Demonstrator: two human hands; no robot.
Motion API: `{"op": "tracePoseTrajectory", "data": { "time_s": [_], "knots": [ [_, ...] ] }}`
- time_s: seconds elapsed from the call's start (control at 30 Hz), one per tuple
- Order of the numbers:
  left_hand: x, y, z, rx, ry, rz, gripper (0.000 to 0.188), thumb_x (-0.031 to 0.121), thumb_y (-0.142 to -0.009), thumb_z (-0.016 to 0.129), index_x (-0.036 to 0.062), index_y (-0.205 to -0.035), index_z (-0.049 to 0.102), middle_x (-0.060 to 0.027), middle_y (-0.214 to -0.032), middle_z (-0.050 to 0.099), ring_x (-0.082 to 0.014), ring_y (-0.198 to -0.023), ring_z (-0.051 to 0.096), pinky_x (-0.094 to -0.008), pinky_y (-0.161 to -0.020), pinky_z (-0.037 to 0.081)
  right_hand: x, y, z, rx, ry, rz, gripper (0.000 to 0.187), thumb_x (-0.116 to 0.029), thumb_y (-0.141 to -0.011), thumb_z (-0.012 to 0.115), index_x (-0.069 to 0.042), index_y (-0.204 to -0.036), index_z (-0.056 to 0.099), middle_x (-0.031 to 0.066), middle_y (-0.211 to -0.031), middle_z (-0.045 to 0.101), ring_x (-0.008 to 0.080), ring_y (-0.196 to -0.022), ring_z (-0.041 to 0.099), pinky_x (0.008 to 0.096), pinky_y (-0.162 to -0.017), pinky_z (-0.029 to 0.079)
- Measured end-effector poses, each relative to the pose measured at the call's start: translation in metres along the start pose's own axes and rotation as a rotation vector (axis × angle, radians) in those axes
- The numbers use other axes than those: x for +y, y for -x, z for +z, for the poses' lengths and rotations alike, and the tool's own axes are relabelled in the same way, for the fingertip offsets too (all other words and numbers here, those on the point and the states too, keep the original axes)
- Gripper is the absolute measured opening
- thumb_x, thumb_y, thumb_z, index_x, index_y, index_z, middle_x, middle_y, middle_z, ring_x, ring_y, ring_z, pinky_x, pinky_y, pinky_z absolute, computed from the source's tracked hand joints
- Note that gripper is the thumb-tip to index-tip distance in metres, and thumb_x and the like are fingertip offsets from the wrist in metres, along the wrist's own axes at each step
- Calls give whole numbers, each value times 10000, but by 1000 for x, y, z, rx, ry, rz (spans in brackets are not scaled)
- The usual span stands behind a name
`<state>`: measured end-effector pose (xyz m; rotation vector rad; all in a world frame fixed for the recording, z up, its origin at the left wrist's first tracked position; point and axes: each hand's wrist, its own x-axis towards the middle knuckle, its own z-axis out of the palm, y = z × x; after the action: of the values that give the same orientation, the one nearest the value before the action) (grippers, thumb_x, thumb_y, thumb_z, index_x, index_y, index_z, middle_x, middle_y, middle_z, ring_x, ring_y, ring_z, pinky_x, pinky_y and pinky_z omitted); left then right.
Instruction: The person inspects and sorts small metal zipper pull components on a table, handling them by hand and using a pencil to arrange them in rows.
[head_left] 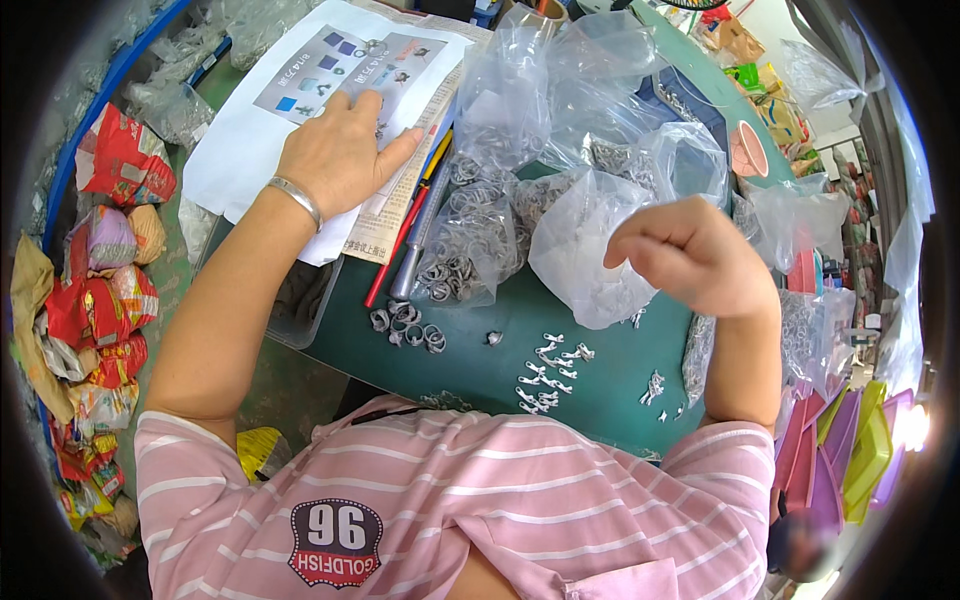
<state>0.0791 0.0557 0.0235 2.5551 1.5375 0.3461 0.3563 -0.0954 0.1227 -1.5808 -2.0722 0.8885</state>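
Note:
My left hand [338, 150] lies on a white printed sheet [232, 165], fingers stretched forward and thumb spread to the side. Small metal bits show by its fingertips, too small to name. My right hand [690, 255] is raised over the table's right side with its fingers curled in; whatever they may hold is hidden. Just left of it stands a cloudy plastic bag [585, 255]. Several small silvery metal pieces [545, 380] lie loose nearest my body, with another small heap [652, 387] to their right. Grey metal rings [405, 325] sit left of them.
The green table [470, 350] also carries a red pencil [392, 255], a grey metal rod [408, 268], folded newspaper [372, 228] and clear bags [468, 240] of metal rings. A pink cup [748, 150] stands back right. Colourful packets [125, 155] crowd the left, coloured trays [868, 440] the right.

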Motion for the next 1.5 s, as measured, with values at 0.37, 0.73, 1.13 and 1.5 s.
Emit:
{"op": "tracePoseTrajectory", "data": {
  "time_s": [0.37, 0.73, 1.13, 1.5],
  "knots": [
    [12, -13, 11, -8, -99, -77, 360, 338, -927, 480, 25, -1089, 556, -253, -1076, 584, -409, -899, 649, -487, -788, 523, 9, 13, 20, -24, 648, 229, 250, -110, -850, 555, -23, -1079, 605, 241, -776, 647, 408, -768, 640, 491, -706, 504],
    [9, -7, 9, 10, -79, -135, 316, 296, -903, 509, 26, -1055, 574, -229, -1003, 631, -398, -911, 643, -478, -802, 516, 80, -36, 17, -220, 219, 102, 267, -213, -830, 685, -64, -1052, 682, 128, -964, 685, 258, -839, 627, 342, -795, 501],
    [-11, 1, 29, 258, -19, 24, 177, 143, -841, 521, -11, -904, 584, -232, -859, 633, -394, -765, 650, -454, -672, 553, -28, -71, -18, 352, 377, -45, 208, -152, -827, 595, 47, -765, 602, 230, -644, 557, 385, -590, 561, 427, -580, 452],
    [-10, 2, 30, 277, -48, 109, 212, 201, -859, 600, -10, -831, 599, -185, -788, 636, -353, -699, 641, -448, -622, 537, 32, -284, 91, 357, 516, -556, 253, -36, -779, 590, -81, -1001, 702, 174, -1057, 645, 353, -988, 627, 417, -858, 517]
  ]
}}
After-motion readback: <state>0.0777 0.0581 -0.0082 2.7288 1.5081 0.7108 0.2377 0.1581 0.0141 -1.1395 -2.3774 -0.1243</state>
